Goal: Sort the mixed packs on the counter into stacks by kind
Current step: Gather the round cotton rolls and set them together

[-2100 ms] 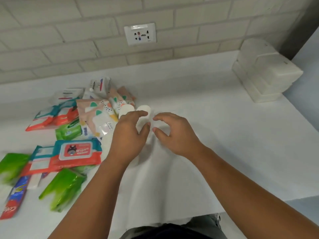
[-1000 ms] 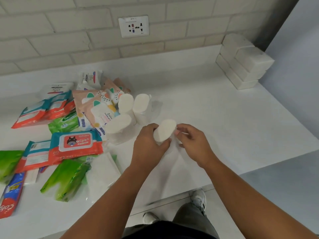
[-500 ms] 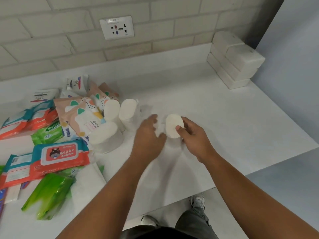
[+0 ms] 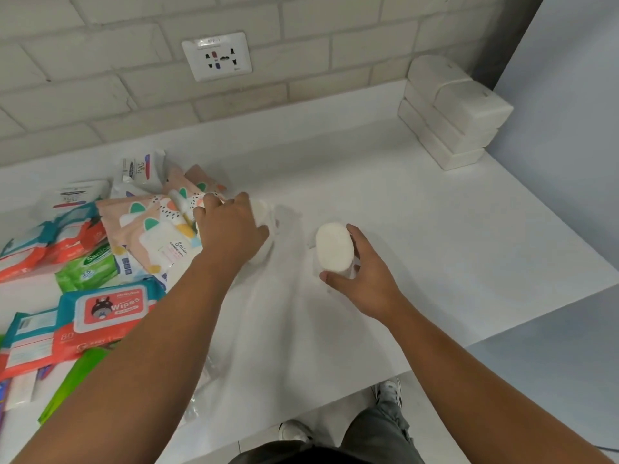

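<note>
One white oval pack (image 4: 334, 246), white filling in a clear film sleeve, stands end-up near the middle of the desk (image 4: 435, 229), well apart from the pile. The right grip (image 4: 365, 279) is curled round it, thumb at the near side and fingers at the far side.

Just to its left, the left grip (image 4: 231, 229) lies palm down with bent fingers over a second white oval pack (image 4: 260, 211) at the pile's edge. Whether it clasps that pack cannot be told, nor how many more are hidden beneath.

The pile fills the desk's left side. In it are three pink patterned wipes packs (image 4: 147, 226), four red-and-teal wipes packs (image 4: 110, 308), one green Sanicare pack (image 4: 88, 267), one Dove pack (image 4: 140, 169) at the back and one plain green pack (image 4: 72, 380) at the front.

A stack of white tissue bricks (image 4: 462, 108) stands in the far right corner, with two bricks on top. A wall socket (image 4: 217, 56) sits in the brick wall behind.
</note>
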The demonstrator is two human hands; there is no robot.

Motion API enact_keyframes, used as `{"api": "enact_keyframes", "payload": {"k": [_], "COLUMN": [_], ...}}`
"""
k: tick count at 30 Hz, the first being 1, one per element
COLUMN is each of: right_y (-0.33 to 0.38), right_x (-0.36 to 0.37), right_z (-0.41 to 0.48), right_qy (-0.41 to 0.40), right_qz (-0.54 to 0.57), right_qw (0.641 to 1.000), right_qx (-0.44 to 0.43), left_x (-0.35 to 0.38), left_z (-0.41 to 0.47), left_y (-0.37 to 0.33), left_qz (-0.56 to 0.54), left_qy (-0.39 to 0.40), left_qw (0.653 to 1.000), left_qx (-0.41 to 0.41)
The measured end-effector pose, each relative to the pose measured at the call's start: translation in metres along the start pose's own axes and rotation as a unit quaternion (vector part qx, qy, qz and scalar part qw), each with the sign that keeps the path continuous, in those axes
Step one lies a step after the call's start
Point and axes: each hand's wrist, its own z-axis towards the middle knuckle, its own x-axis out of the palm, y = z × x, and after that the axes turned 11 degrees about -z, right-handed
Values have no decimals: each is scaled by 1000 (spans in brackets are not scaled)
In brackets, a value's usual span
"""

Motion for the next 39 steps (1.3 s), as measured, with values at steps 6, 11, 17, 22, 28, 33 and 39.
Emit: {"api": "enact_keyframes", "payload": {"k": [6, 11, 17, 22, 28, 33, 39], "right_y": [-4, -7, -2, 7, 7, 10, 18], "right_x": [2, -2, -6, -8, -3, 0, -10], "right_z": [-1, 1, 6, 17, 25, 33, 42], "right_qy": [-28, -28, -22, -36, -39, -41, -40], "right_qz": [5, 6, 36, 156, 171, 155, 105], "right_qw": [1000, 999, 999, 986, 981, 984, 991], "right_qx": [-7, -15, 8, 51, 83, 75, 78], "left_x": [11, 19, 21, 30, 44, 46, 37], "left_z": [-25, -40, -43, -48, -60, -54, -47], "left_y": [-8, -26, -53, -63, -75, -82, -83], "left_qz": [-100, -179, -251, -393, -524, -549, -534], "left_qy": [4, 48, 46, 74, 86, 73, 107], "left_qw": [988, 971, 965, 917, 844, 828, 834], "left_qx": [114, 151, 62, -17, -73, -85, -89]}}
